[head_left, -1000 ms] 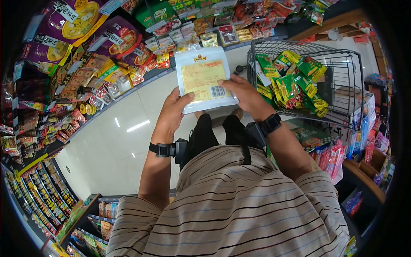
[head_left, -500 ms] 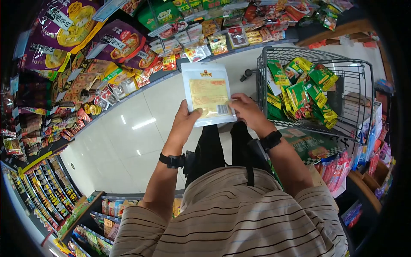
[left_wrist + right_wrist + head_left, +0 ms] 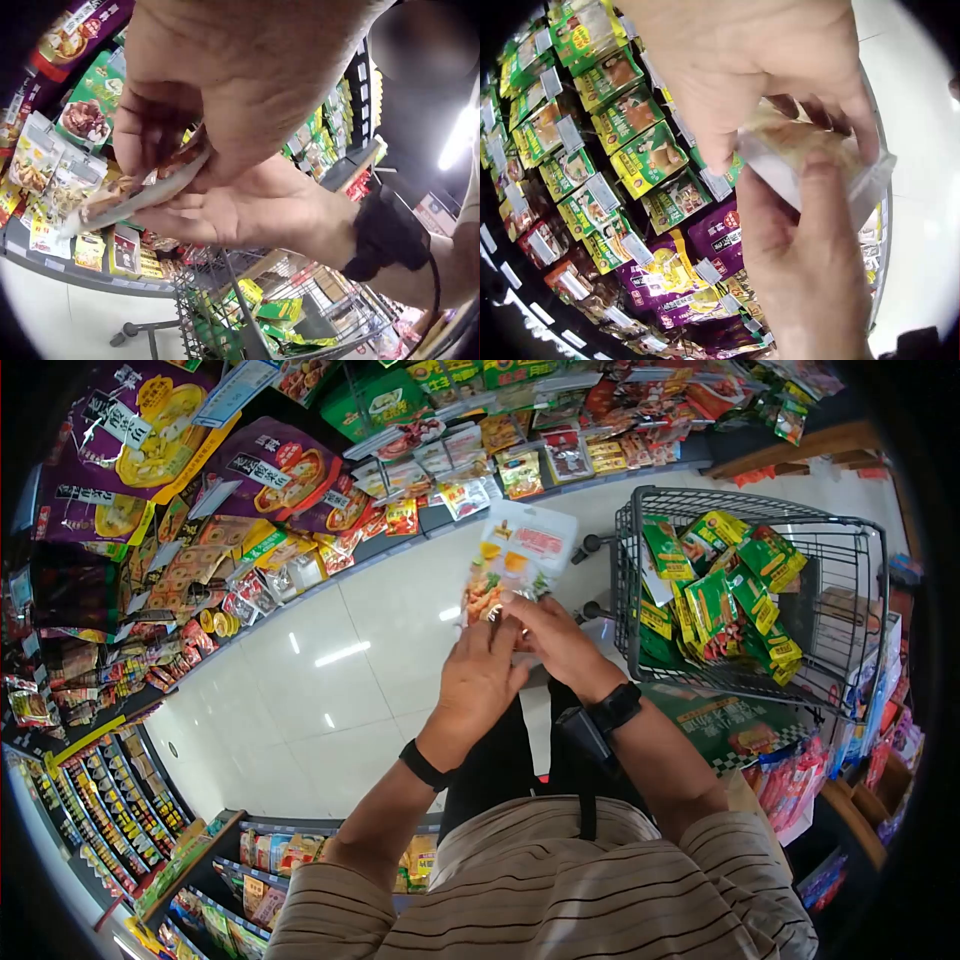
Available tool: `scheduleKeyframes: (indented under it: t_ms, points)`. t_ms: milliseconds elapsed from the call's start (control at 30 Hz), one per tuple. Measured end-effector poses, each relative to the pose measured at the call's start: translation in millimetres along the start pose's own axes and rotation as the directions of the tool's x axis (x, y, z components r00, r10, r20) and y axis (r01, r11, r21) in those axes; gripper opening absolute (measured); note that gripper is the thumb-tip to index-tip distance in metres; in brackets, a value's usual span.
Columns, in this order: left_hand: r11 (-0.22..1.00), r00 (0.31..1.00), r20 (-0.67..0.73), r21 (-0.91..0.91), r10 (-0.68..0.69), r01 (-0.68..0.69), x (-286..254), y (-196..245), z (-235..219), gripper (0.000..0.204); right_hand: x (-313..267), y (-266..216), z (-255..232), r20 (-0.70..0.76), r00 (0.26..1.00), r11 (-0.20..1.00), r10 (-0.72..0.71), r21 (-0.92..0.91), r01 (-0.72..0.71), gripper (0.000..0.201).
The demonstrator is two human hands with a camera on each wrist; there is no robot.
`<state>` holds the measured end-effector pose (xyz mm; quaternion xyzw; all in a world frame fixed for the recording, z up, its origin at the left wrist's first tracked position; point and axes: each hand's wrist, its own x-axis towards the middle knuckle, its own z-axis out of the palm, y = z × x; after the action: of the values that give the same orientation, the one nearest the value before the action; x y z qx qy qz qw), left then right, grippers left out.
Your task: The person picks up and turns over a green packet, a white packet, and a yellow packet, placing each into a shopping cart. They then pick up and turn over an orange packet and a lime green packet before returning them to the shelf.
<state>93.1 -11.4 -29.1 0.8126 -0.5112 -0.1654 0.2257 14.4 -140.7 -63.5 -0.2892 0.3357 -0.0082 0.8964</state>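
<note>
A white-edged food packet [image 3: 520,545] is held in front of the body, its food picture facing up in the head view. My right hand [image 3: 565,650] grips it at the lower right. The left hand [image 3: 478,678] lies close against the right, its fingers over the packet's lower part, which they partly hide. In the left wrist view, the left hand [image 3: 240,82] curls its fingers at the packet [image 3: 161,195], with the right hand [image 3: 255,206] beneath. From the right wrist, the packet's pale yellow back [image 3: 840,146] appears between both hands, a thumb pressing on it.
A wire shopping cart [image 3: 840,555] stands to the right, holding several green and yellow packets [image 3: 710,600]. Shelves of hanging packets, with large purple bags [image 3: 265,470], curve along the front and left. Pale floor tiles [image 3: 290,660] lie between the shelves and my legs.
The packet has been turned over from its yellow-labelled back with barcode to its pictured front. My left hand has moved from the left edge rightward, up against the right hand.
</note>
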Motion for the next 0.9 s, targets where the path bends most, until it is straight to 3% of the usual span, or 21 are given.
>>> scheduleKeyframes:
  t_ms: [67,133,167,233,300,333,400,500,533,600,667,800,900]
  points:
    - [0.998,0.999,0.044,-0.065,-0.009,0.012,0.3,7.1,-5.0,0.055,11.6,10.4,-22.0,0.031,0.998,0.993,0.045,0.109,-0.048,0.042]
    - [0.979,0.999,0.051,-0.203,-0.008,0.018,-0.2,-12.0,-0.6,0.054,38.3,44.5,-57.2,0.054,0.982,0.969,-0.18,-0.165,0.187,0.036]
    - [0.963,0.998,0.054,-0.27,-0.007,0.021,-0.9,-26.1,2.1,0.054,43.1,47.3,-64.8,0.074,0.978,0.957,-0.193,-0.208,0.205,0.036]
    - [0.972,0.991,-0.101,-0.227,-0.086,0.061,2.7,-59.8,9.0,0.049,47.2,38.3,-62.2,0.114,0.969,0.926,-0.22,-0.29,0.244,0.036]
    - [0.966,0.951,-0.217,-0.183,-0.221,0.183,4.7,-91.0,11.6,0.047,29.5,12.1,-39.2,0.013,0.999,0.996,0.04,0.078,-0.041,0.038]
    - [0.891,0.927,-0.12,-0.344,-0.355,0.297,4.1,-106.8,16.4,0.046,32.2,12.9,-42.2,-0.006,0.996,0.994,0.089,0.057,-0.088,0.039]
    - [0.625,0.825,0.129,-0.592,-0.55,0.509,5.7,-128.1,21.7,0.045,40.5,18.9,-46.9,0.011,0.99,0.989,0.137,0.045,-0.138,0.039]
    - [0.104,0.684,0.543,-0.742,-0.486,0.663,9.6,-137.3,20.7,0.047,55.6,28.0,-50.8,0.049,0.967,0.968,0.25,-0.02,-0.249,0.038]
    - [-0.047,0.719,0.521,-0.823,-0.461,0.566,7.5,-142.1,33.8,0.044,59.2,29.4,-47.9,0.064,0.96,0.962,0.273,-0.047,-0.271,0.038]
    - [-0.119,0.727,0.484,-0.861,-0.487,0.494,6.2,-149.6,42.4,0.041,73.6,36.6,-44.6,0.1,0.956,0.959,0.275,-0.1,-0.265,0.038]
    - [-0.218,0.722,0.464,-0.884,-0.513,0.413,3.2,-159.1,44.0,0.035,82.4,48.5,-42.1,0.081,0.962,0.965,0.262,-0.038,-0.26,0.039]
    - [-0.24,0.701,0.397,-0.918,-0.592,0.317,4.4,-185.2,44.9,0.035,101.8,61.6,-41.0,0.045,0.972,0.971,0.232,-0.067,-0.228,0.04]
    - [-0.213,0.673,0.387,-0.92,-0.63,0.329,5.3,-197.6,46.5,0.038,112.8,72.7,-41.6,0.038,0.967,0.966,0.254,-0.061,-0.251,0.041]
